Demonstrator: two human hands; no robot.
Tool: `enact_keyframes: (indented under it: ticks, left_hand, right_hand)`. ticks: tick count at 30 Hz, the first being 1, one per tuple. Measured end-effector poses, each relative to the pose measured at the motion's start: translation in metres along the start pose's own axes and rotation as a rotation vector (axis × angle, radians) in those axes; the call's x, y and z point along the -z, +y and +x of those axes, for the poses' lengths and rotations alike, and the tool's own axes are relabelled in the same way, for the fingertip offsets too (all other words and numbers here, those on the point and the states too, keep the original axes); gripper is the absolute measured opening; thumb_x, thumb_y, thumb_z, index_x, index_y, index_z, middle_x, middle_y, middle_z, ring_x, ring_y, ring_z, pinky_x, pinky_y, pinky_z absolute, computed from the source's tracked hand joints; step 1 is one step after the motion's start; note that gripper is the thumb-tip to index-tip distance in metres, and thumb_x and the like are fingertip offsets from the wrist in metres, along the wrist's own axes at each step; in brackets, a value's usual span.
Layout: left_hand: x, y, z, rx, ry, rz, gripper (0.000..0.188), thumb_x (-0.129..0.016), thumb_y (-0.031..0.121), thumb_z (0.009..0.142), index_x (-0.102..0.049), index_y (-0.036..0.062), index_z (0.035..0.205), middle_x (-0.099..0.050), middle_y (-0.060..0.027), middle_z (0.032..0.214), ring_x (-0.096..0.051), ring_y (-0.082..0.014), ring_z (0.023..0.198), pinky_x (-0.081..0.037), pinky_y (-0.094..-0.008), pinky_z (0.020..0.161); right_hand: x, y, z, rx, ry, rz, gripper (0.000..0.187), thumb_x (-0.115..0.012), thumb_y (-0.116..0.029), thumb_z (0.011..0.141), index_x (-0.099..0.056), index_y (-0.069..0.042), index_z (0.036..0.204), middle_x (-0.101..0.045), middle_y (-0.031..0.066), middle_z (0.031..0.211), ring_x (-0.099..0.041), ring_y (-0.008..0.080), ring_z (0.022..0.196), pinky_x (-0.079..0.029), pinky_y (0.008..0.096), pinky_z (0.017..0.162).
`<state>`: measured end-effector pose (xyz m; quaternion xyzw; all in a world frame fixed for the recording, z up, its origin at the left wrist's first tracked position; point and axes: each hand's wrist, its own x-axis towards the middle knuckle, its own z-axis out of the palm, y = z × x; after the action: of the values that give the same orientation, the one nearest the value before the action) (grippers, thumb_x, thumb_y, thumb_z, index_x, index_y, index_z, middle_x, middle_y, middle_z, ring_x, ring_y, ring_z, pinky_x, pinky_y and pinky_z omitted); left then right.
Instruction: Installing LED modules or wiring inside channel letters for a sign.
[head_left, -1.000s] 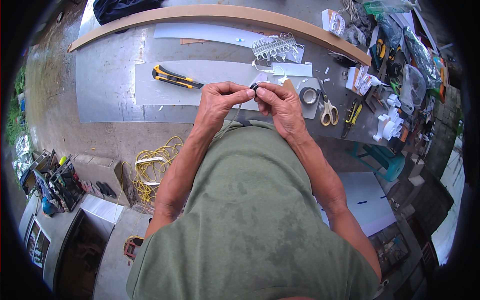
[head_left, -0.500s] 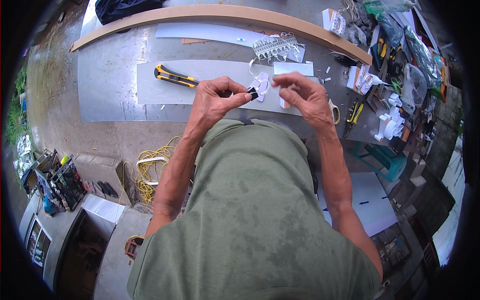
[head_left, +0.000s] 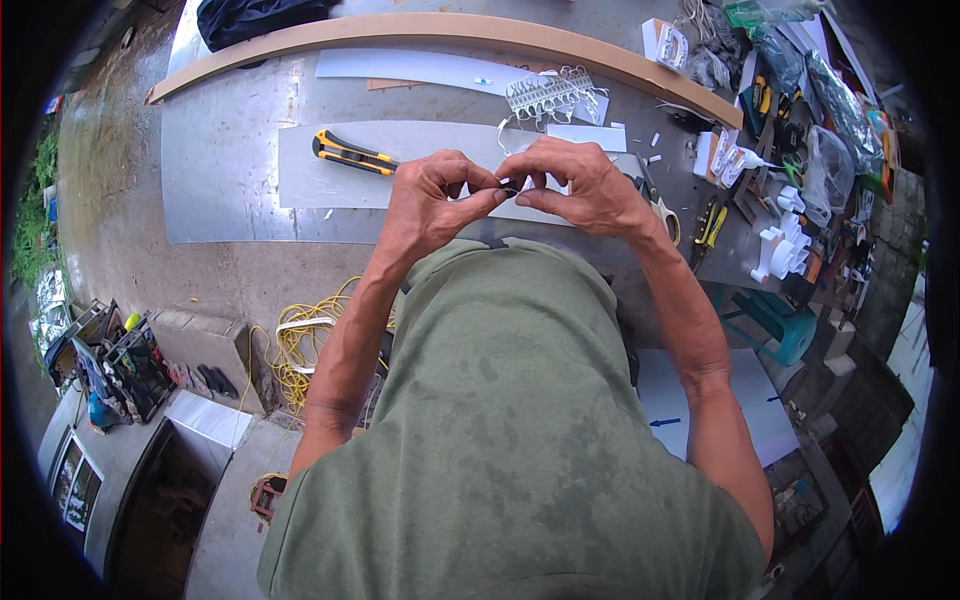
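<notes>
Above the workbench, my left hand [head_left: 430,205] and my right hand [head_left: 595,190] meet fingertip to fingertip. Both pinch a small black strip [head_left: 509,188], mostly covered by the fingers; its exact kind is too small to make out. A thin white wire [head_left: 502,132] rises behind the right fingers toward a bundle of white LED modules [head_left: 550,95]. Left of my left hand, a yellow and black utility knife [head_left: 352,153] lies on a grey sheet [head_left: 330,190]. My right hand hides what lies directly behind it.
A long cardboard strip [head_left: 450,27] crosses the far side of the metal bench [head_left: 215,150]. Near my right forearm lie a tape roll [head_left: 667,222] and yellow-handled snips [head_left: 711,222]. White plastic parts [head_left: 780,248] and tools crowd the right end. Yellow cable [head_left: 290,350] lies coiled below left.
My right hand has come left and down to the left fingertips and now pinches the black strip too. The pale lilac piece behind the hands is now covered. My left hand stays nearly in place.
</notes>
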<state>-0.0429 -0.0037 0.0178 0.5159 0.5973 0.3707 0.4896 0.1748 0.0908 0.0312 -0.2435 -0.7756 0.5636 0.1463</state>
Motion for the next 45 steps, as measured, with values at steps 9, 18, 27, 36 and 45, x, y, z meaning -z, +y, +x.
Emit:
enact_keyframes:
  ticks: [9, 18, 27, 36, 45]
  left_hand:
    - [0.003, -0.010, -0.002, 0.207, -0.175, -0.115, 0.018, -0.085, 0.017, 0.082, -0.077, 0.0021, 0.089, -0.063, 0.0043, 0.069, -0.043, -0.0038, 0.061, -0.036, -0.0253, 0.053]
    - [0.001, -0.014, 0.001, 0.192, -0.223, -0.107, 0.018, -0.084, 0.017, 0.082, -0.078, 0.0022, 0.090, -0.066, 0.0030, 0.068, -0.045, -0.0037, 0.059, -0.037, -0.0257, 0.052]
    - [0.001, -0.004, 0.003, 0.164, -0.186, -0.029, 0.018, -0.084, 0.017, 0.081, -0.078, 0.0022, 0.089, -0.069, 0.0003, 0.070, -0.048, -0.0048, 0.060, -0.040, -0.0260, 0.053]
    - [0.000, -0.004, 0.004, 0.121, -0.157, 0.001, 0.017, -0.083, 0.015, 0.082, -0.077, 0.0015, 0.090, -0.068, 0.0006, 0.069, -0.048, -0.0044, 0.061, -0.040, -0.0255, 0.053]
    - [-0.006, 0.001, 0.001, -0.229, -0.059, 0.148, 0.012, -0.080, 0.003, 0.081, -0.074, 0.0031, 0.092, -0.066, -0.0005, 0.079, -0.053, -0.0076, 0.065, -0.041, -0.0259, 0.057]
  right_hand:
    - [-0.008, 0.014, -0.008, 0.007, -0.049, -0.048, 0.035, -0.067, 0.001, 0.087, -0.065, -0.004, 0.122, -0.067, 0.0064, 0.092, -0.064, 0.0199, 0.086, -0.053, 0.0371, 0.079]
    - [0.000, 0.013, -0.007, -0.049, -0.150, 0.000, 0.027, -0.070, -0.008, 0.086, -0.071, -0.004, 0.113, -0.068, 0.0069, 0.090, -0.064, 0.0224, 0.084, -0.052, 0.0370, 0.078]
    - [-0.005, 0.015, -0.007, -0.007, -0.025, -0.010, 0.014, -0.073, -0.007, 0.085, -0.074, -0.004, 0.099, -0.070, 0.0044, 0.087, -0.064, 0.0190, 0.082, -0.051, 0.0336, 0.072]
    - [-0.013, 0.021, -0.009, 0.238, 0.133, -0.148, 0.016, -0.075, 0.000, 0.083, -0.073, -0.006, 0.098, -0.069, 0.0047, 0.087, -0.063, 0.0206, 0.080, -0.050, 0.0335, 0.073]
    - [-0.005, 0.023, -0.014, -0.137, -0.009, 0.286, 0.021, -0.069, -0.020, 0.098, -0.074, -0.002, 0.107, -0.072, 0.0080, 0.085, -0.067, 0.0191, 0.080, -0.053, 0.0346, 0.072]
